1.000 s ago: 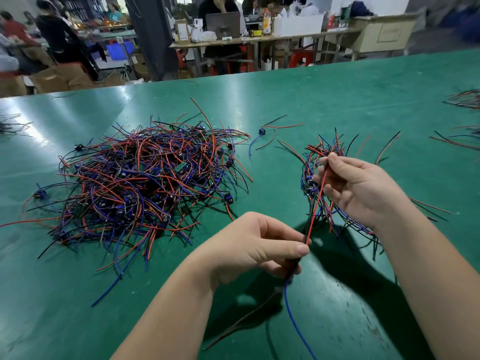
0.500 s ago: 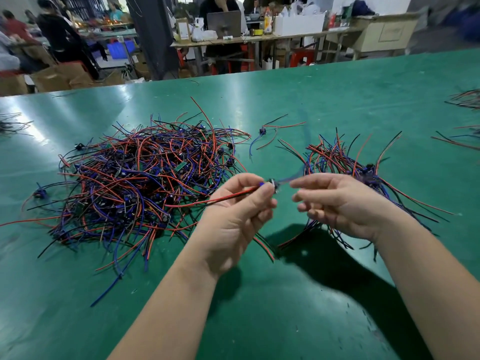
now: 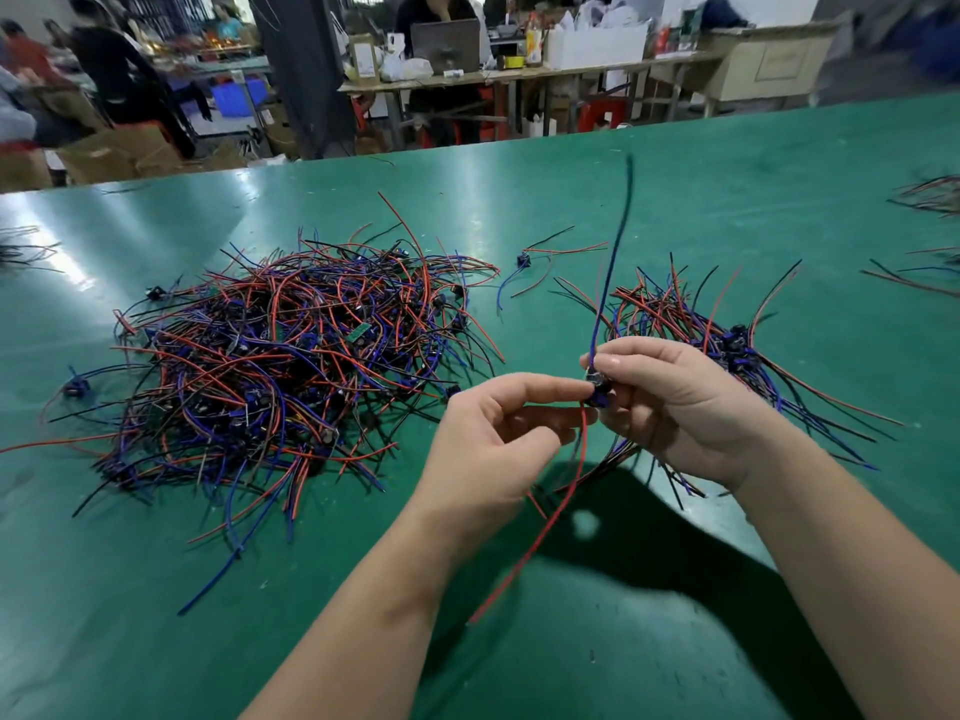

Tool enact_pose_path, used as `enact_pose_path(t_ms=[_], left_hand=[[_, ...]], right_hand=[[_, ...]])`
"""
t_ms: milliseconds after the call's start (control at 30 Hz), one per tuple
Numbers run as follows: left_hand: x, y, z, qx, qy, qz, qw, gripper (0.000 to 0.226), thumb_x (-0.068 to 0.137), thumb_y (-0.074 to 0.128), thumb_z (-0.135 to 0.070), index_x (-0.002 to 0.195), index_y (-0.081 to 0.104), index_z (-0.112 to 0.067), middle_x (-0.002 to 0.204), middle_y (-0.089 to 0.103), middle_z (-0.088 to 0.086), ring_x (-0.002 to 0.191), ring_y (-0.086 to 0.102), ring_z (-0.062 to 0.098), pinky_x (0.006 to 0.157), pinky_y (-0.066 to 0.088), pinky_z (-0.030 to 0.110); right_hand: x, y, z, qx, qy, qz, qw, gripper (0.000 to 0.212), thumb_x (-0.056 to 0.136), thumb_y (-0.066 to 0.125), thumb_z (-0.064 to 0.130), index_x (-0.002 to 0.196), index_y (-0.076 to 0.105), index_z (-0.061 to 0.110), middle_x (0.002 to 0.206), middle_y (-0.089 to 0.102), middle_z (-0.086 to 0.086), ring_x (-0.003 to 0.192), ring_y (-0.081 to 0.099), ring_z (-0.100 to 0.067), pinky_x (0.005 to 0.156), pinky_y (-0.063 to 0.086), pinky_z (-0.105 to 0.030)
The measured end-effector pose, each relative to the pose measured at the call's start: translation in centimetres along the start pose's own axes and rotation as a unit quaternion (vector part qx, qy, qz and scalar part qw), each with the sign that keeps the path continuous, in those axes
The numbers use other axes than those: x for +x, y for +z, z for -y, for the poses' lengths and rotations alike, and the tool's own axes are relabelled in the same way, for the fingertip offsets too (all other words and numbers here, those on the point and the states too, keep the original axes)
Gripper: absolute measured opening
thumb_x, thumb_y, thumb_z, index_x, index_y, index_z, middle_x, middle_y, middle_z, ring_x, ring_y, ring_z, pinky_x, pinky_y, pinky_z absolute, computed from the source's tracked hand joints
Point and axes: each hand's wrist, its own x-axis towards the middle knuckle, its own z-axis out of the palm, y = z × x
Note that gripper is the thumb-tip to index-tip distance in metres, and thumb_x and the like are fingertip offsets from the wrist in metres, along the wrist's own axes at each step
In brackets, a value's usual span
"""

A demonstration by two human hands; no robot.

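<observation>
A small wired part [image 3: 598, 392] with a dark blue body is held above the green table [image 3: 675, 200] between both hands. My right hand [image 3: 670, 402] pinches its body, thumb on top. My left hand [image 3: 493, 449] touches it with index finger and thumb tip. A blue and black wire [image 3: 615, 252] sticks up from the part and a red wire [image 3: 540, 527] hangs down from it. A big tangle of red, blue and black wired parts [image 3: 280, 371] lies to the left. A smaller, tidier heap [image 3: 717, 335] lies behind my right hand.
One loose wired part [image 3: 524, 262] lies between the two heaps. More wires [image 3: 930, 200] lie at the table's right edge and some at the far left [image 3: 21, 246]. Beyond the table stand workbenches, boxes and people.
The part has gone from my left hand's pinch into my right hand. Its blue wire now points up and its red wire hangs down. Both hands have shifted right.
</observation>
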Motion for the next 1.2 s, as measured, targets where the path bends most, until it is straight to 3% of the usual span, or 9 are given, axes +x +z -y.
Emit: enact_pose_path(t_ms=[67, 133, 200, 367, 500, 633, 900, 1100, 1200], left_hand=[[0.0, 0.1, -0.2, -0.028, -0.032, 0.000, 0.999, 0.038, 0.078, 0.053, 0.017, 0.078, 0.073, -0.016, 0.079, 0.074, 0.006, 0.080, 0.072, 0.017, 0.074, 0.056, 0.023], [-0.1, 0.4, -0.3, -0.057, -0.062, -0.010, 0.996, 0.017, 0.069, 0.076, 0.000, 0.074, 0.070, -0.015, 0.075, 0.073, 0.007, 0.074, 0.072, 0.020, 0.069, 0.058, 0.027], [-0.2, 0.4, 0.0, -0.059, -0.077, -0.038, 0.995, 0.029, 0.059, 0.082, -0.016, 0.076, 0.060, -0.013, 0.071, 0.071, 0.007, 0.068, 0.070, 0.021, 0.062, 0.057, 0.027], [-0.2, 0.4, 0.4, -0.023, -0.117, -0.059, 0.991, 0.028, 0.073, 0.076, 0.001, 0.077, 0.051, -0.011, 0.061, 0.065, 0.006, 0.059, 0.066, 0.024, 0.057, 0.054, 0.030], [-0.2, 0.2, 0.0, -0.056, -0.179, -0.010, 0.982, 0.031, 0.076, 0.071, 0.007, 0.090, 0.048, -0.008, 0.057, 0.065, 0.005, 0.052, 0.067, 0.020, 0.052, 0.055, 0.029], [-0.6, 0.1, -0.3, -0.023, -0.227, 0.097, 0.969, 0.030, 0.080, 0.070, 0.002, 0.102, 0.053, -0.006, 0.061, 0.067, 0.002, 0.059, 0.069, 0.016, 0.054, 0.055, 0.024], [-1.4, 0.5, -0.2, 0.029, -0.256, 0.242, 0.936, 0.020, 0.087, 0.064, -0.004, 0.100, 0.067, -0.019, 0.063, 0.065, -0.010, 0.066, 0.070, 0.010, 0.053, 0.046, 0.012], [-1.4, 0.2, -0.3, 0.029, -0.241, 0.251, 0.937, 0.020, 0.088, 0.065, -0.011, 0.097, 0.067, -0.028, 0.069, 0.065, -0.011, 0.074, 0.071, 0.017, 0.065, 0.049, 0.023], [-1.0, -0.1, -0.5, 0.002, -0.229, 0.209, 0.951, 0.017, 0.087, 0.065, -0.006, 0.094, 0.068, -0.022, 0.073, 0.068, -0.006, 0.071, 0.071, 0.017, 0.060, 0.053, 0.020]], right_hand=[[-0.1, -0.2, 0.1, -0.016, 0.001, 0.008, 1.000, 0.007, 0.062, 0.067, 0.010, 0.058, 0.072, 0.015, 0.056, 0.063, -0.001, 0.043, 0.055, -0.005, 0.047, 0.048, -0.015], [-0.1, -0.3, 0.0, -0.038, 0.009, 0.017, 0.999, 0.005, 0.062, 0.068, 0.010, 0.060, 0.071, 0.014, 0.056, 0.062, -0.001, 0.045, 0.055, -0.006, 0.049, 0.048, -0.016], [-0.1, -0.2, -0.3, -0.050, 0.022, 0.024, 0.998, 0.006, 0.063, 0.068, 0.009, 0.060, 0.070, 0.014, 0.056, 0.061, -0.002, 0.045, 0.054, -0.006, 0.049, 0.050, -0.015], [-0.1, 0.3, -0.9, -0.099, 0.036, 0.022, 0.994, 0.006, 0.056, 0.074, 0.013, 0.058, 0.068, 0.012, 0.058, 0.059, -0.002, 0.047, 0.051, -0.007, 0.046, 0.044, -0.012], [-0.2, 0.2, -0.7, -0.130, 0.024, 0.003, 0.991, 0.007, 0.056, 0.074, 0.011, 0.055, 0.067, 0.012, 0.055, 0.057, -0.002, 0.042, 0.047, -0.007, 0.042, 0.037, -0.013], [-0.1, -0.6, 0.7, -0.098, -0.006, -0.050, 0.994, 0.016, 0.061, 0.071, 0.013, 0.073, 0.065, 0.005, 0.057, 0.062, -0.003, 0.043, 0.053, -0.006, 0.040, 0.042, -0.012], [-0.1, -2.2, 2.3, -0.106, -0.047, -0.185, 0.976, 0.009, 0.081, 0.068, 0.010, 0.075, 0.062, 0.008, 0.049, 0.060, -0.002, 0.036, 0.050, -0.006, 0.033, 0.033, -0.011], [0.0, -2.2, 2.6, 0.022, 0.028, -0.196, 0.980, 0.017, 0.090, 0.058, 0.020, 0.074, 0.059, 0.014, 0.051, 0.054, 0.001, 0.034, 0.046, -0.001, 0.029, 0.031, -0.009], [0.0, -2.5, 2.8, 0.174, -0.003, -0.197, 0.965, 0.017, 0.094, 0.049, 0.018, 0.079, 0.051, 0.011, 0.077, 0.062, -0.010, 0.047, 0.060, -0.007, 0.040, 0.043, -0.010]])
